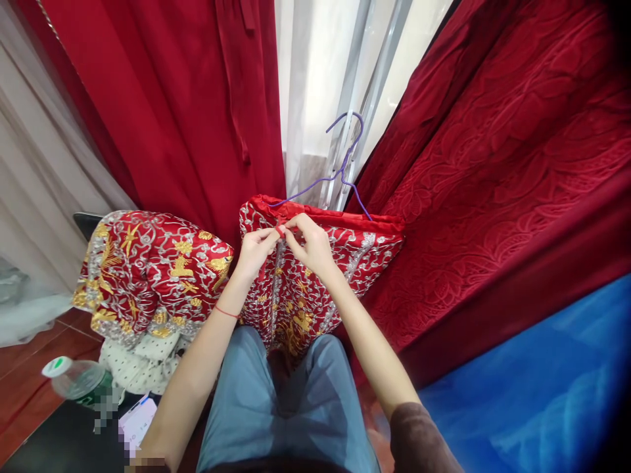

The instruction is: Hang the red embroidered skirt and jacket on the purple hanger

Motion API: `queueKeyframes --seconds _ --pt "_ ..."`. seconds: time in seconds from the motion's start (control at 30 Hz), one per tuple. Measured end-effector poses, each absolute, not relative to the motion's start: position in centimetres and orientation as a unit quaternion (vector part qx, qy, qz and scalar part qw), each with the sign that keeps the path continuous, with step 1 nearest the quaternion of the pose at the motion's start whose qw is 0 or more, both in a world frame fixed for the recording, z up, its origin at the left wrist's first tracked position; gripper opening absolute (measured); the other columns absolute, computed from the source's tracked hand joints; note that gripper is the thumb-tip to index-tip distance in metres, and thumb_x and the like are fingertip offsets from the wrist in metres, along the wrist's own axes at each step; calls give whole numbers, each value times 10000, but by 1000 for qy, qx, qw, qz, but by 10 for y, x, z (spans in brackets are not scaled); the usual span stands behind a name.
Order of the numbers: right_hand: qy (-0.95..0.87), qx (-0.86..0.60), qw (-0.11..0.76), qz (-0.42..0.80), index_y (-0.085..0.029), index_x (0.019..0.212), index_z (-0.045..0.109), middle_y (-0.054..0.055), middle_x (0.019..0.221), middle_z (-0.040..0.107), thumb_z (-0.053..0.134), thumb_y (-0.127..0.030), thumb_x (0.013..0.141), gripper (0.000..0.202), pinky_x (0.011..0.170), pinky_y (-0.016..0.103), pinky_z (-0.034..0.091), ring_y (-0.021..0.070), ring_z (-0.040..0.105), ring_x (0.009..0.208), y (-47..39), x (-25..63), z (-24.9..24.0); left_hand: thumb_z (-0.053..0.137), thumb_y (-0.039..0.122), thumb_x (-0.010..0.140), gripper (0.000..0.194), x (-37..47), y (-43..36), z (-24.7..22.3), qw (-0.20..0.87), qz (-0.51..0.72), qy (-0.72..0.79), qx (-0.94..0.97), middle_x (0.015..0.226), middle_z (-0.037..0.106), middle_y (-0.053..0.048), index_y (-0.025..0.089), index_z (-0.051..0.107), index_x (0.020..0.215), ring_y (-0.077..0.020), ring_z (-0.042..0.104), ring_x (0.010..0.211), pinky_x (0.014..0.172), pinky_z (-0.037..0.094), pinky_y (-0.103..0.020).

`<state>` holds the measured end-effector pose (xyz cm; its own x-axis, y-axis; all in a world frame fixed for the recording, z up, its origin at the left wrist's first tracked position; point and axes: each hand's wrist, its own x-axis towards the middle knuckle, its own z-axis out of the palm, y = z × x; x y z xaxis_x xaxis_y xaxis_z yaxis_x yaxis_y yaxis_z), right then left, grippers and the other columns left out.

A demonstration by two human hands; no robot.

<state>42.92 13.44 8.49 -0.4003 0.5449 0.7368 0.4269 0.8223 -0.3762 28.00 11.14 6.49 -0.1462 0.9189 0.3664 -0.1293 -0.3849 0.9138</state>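
A red garment [365, 253] with silver and gold embroidery hangs over my knees, its plain red waistband at the top. A purple wire hanger [344, 167] rises from that waistband, its hook pointing up. My left hand [255, 253] pinches a small piece of red ribbon at the waistband's left part. My right hand [311, 246] meets it there, thumb and forefinger closed on the same ribbon. The fingertips of both hands nearly touch. Whether the ribbon is knotted is too small to tell.
Folded embroidered red cloth [162, 269] lies at the left, above white dotted fabric [142, 364]. A plastic bottle [81, 381] stands on a dark surface [59, 437] at the lower left. Red curtains [177, 98] hang ahead, red lace fabric [473, 164] at the right, blue cloth [537, 387] below.
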Motion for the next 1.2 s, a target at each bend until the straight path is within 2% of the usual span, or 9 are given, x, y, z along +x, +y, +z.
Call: queueKeyframes --seconds 0.1,0.2,0.33,0.4,0.5,0.6,0.83,1.0,1.2 --pt "-819 -290 488 78 -206 936 594 45 958 663 482 -333 985 176 719 268 457 153 601 788 140 425 81 755 564 741 426 284 111 63 373 658 393 523 565 450 39 166 633 653 -53 291 481 445 188 -241" --pt "-800 -309 510 68 -202 939 581 57 958 660 461 -297 980 159 735 277 449 165 603 815 145 425 79 707 540 795 365 284 114 63 358 683 381 510 623 555 27 188 610 772 -53 322 470 439 195 -230" --pt "-779 -358 513 49 -191 937 577 79 959 663 433 -265 980 168 735 292 437 179 598 823 155 436 80 666 492 835 306 268 132 65 363 718 378 459 594 553 48 213 541 834 -48 290 426 432 157 -209" --pt "-784 -378 492 32 -188 954 587 84 980 669 433 -269 986 178 709 293 423 185 598 831 161 444 82 659 485 845 297 257 144 68 333 685 417 496 580 563 39 210 549 820 -56 338 423 438 197 -209" --pt "-788 -413 457 -13 -191 1021 603 89 1030 671 406 -297 1013 224 640 287 381 199 597 850 166 451 85 611 462 890 265 240 156 77 211 629 474 579 581 603 17 206 585 824 -103 512 502 526 347 -218" --pt "-788 -440 423 -82 -175 1054 611 110 1046 664 340 -286 1040 293 615 297 356 201 586 811 171 452 90 546 400 942 221 224 162 90 86 575 506 637 617 633 3 204 621 875 -144 601 591 630 410 -239" --pt "-803 -447 328 -220 -137 1091 631 153 1050 659 329 -132 1005 314 837 400 382 253 584 906 185 459 100 458 364 1004 253 198 166 100 -156 378 587 699 924 715 -91 232 674 995 -246 646 832 717 401 -296" --pt "-809 -438 314 -235 -157 1118 636 158 1106 649 371 -127 987 297 880 437 360 276 548 979 183 472 106 458 358 1002 253 191 174 98 -181 351 588 706 981 713 -101 240 680 976 -270 626 927 736 408 -314" --pt "-817 -431 296 -243 -186 1121 644 138 1114 652 372 -123 984 312 898 455 358 275 527 986 176 479 107 473 411 989 271 183 180 97 -181 354 621 676 912 717 -88 272 705 971 -281 609 902 696 394 -322"
